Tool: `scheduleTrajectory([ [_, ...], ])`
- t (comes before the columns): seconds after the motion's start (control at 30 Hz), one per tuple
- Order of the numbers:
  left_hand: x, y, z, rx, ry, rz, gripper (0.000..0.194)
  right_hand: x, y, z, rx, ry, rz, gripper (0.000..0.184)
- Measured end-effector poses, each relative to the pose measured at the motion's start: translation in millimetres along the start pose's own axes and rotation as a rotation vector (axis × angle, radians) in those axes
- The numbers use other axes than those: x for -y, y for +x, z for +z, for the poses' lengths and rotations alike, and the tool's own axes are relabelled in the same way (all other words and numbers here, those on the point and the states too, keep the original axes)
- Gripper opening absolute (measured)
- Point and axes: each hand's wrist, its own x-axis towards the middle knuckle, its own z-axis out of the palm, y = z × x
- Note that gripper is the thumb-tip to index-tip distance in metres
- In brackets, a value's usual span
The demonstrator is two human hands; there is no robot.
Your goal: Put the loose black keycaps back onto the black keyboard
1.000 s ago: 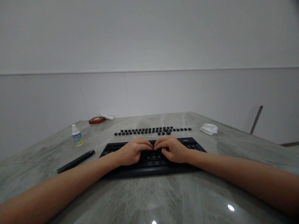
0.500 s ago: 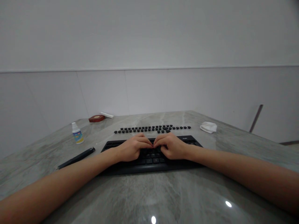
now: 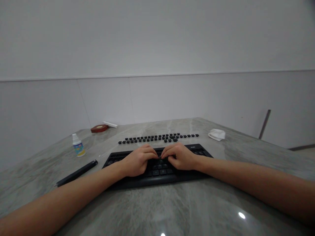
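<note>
A black keyboard (image 3: 157, 180) lies flat on the grey marbled table under both my hands. My left hand (image 3: 139, 160) is bent over its middle from the left, thumb and fingers drawn together. From the right, my right hand (image 3: 181, 157) is curled the same way. The fingertips of both almost meet at a small dark keycap (image 3: 159, 159), closed about it; the exact grip is too dark to make out. Keys (image 3: 159, 171) show in the gap between the hands. Behind the keyboard, loose black keycaps (image 3: 147, 138) stand in rows.
To the left are a white spray bottle (image 3: 78, 148) with a colourful label and a black pen-like tool (image 3: 76, 173). A reddish-brown box (image 3: 99, 128) and a white strip (image 3: 110, 124) lie at the back. A crumpled white cloth (image 3: 217, 134) sits on the right.
The view has shifted and tilted slightly. My fingertips have parted a little but stay over the same middle part of the keyboard. The loose keycaps look unchanged.
</note>
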Motion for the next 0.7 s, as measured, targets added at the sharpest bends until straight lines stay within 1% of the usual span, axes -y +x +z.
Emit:
scheduleTrajectory([
  [0.1,0.9,-0.7,-0.1,-0.008,0.007,-0.035,0.053,-8.8,4.3,-6.2,-0.129,-0.091,0.113,0.031],
  [0.17,1.3,-0.8,-0.4,-0.002,0.008,-0.047,0.054,-19.2,7.9,-14.1,-0.166,-0.198,0.198,0.029],
  [0.3,1.9,-0.6,-0.6,0.034,0.008,-0.034,0.061,-48.0,7.6,-27.4,-0.148,-0.425,0.306,0.029],
  [0.4,2.3,-0.7,-0.9,0.066,0.023,-0.032,0.064,-67.0,1.0,-26.8,-0.121,-0.473,0.352,0.030],
  [0.53,3.4,-1.1,-1.0,0.085,0.031,-0.032,0.064,-77.5,-4.8,-19.3,-0.077,-0.435,0.356,0.029],
  [0.6,4.2,-1.1,-0.6,0.089,0.029,-0.030,0.064,-78.0,-4.8,-16.8,-0.036,-0.422,0.311,0.035],
  [0.7,5.0,-0.8,-0.1,0.084,0.023,-0.032,0.064,-77.4,-3.0,-15.2,0.077,-0.388,0.230,0.045],
])
